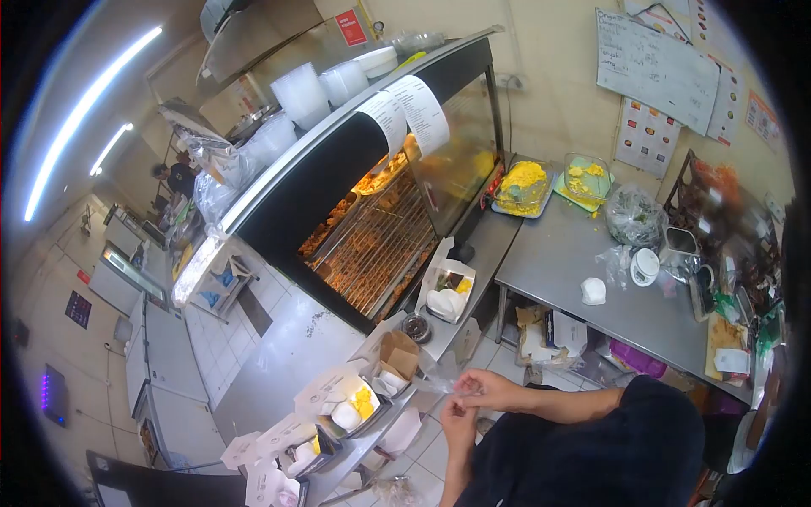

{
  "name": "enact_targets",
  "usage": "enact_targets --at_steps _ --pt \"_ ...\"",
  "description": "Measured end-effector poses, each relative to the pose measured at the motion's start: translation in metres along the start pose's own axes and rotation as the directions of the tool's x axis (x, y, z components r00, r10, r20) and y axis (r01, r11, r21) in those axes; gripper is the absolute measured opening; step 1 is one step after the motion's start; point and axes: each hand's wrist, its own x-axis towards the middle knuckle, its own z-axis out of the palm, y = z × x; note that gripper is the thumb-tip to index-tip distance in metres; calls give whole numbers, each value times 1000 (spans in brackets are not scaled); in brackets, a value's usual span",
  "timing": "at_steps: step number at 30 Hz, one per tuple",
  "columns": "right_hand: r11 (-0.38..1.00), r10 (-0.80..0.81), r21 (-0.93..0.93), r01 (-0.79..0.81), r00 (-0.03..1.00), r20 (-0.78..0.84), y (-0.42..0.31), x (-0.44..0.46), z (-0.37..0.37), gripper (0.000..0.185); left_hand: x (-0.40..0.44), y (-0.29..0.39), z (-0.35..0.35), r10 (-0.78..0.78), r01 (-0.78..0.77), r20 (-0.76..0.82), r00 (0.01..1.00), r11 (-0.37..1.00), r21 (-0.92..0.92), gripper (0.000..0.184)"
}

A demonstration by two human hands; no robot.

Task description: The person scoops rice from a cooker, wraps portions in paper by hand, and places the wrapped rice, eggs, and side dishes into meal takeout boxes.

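My right hand [487, 389] and my left hand [459, 417] meet over the front edge of the narrow steel counter [283, 353]. Fingers of both are pinched on a thin clear piece of plastic [436, 377]; whether it is a bag or a glove I cannot tell. Just beyond it stands an open takeaway box [395, 365] with a brown inner flap. Another open box [446, 300] holds white rice, something yellow and dark greens. Between them sits a round tub [416, 328] of dark contents. Nearer the counter's left end, open boxes [345, 414] [300, 456] hold rice and yellow food.
A heated display cabinet [372, 245] with fried food on racks stands behind the counter, plastic tubs [302, 95] on top. On the right-hand steel table [549, 253] are trays of yellow food [521, 188], a bag of greens [634, 215] and a white scale [644, 266]. A person [179, 179] stands far left.
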Motion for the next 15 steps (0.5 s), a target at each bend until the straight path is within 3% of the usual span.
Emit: enact_targets --at_steps 1,4,5,7,10,11,13,14,15 --pt "986 95 131 -101 994 48 3 -1 -5 37 -1 -4 0 -64 61 61 996 997 52 24" --pt "960 158 226 -164 987 41 -4 -17 -23 34 -7 -8 -4 -166 173 229 959 985 -11 24" --pt "974 140 181 -138 990 2 0 -23 -28 34 -8 -11 -9 -133 141 231 964 990 -19 24" --pt "993 91 81 -86 994 -66 8 -33 -44 33 -1 -23 -15 -57 68 231 971 997 -39 24" --pt "952 47 -289 -101 981 -188 -7 -47 -69 30 8 -16 -2 14 -3 -60 998 983 182 31" --pt "861 -152 -509 17 962 -225 -16 -50 -69 29 6 -10 4 36 7 -152 988 962 274 33" --pt "479 -550 -860 177 824 -136 -46 -51 -67 26 6 -4 25 137 -75 -173 975 943 326 34" --pt "535 -504 -826 178 852 -143 -58 -61 -62 22 4 3 39 207 -140 -166 964 928 346 33" --pt "693 -290 -716 85 942 -168 -74 -65 -61 22 5 7 54 279 -208 -157 947 908 364 32"
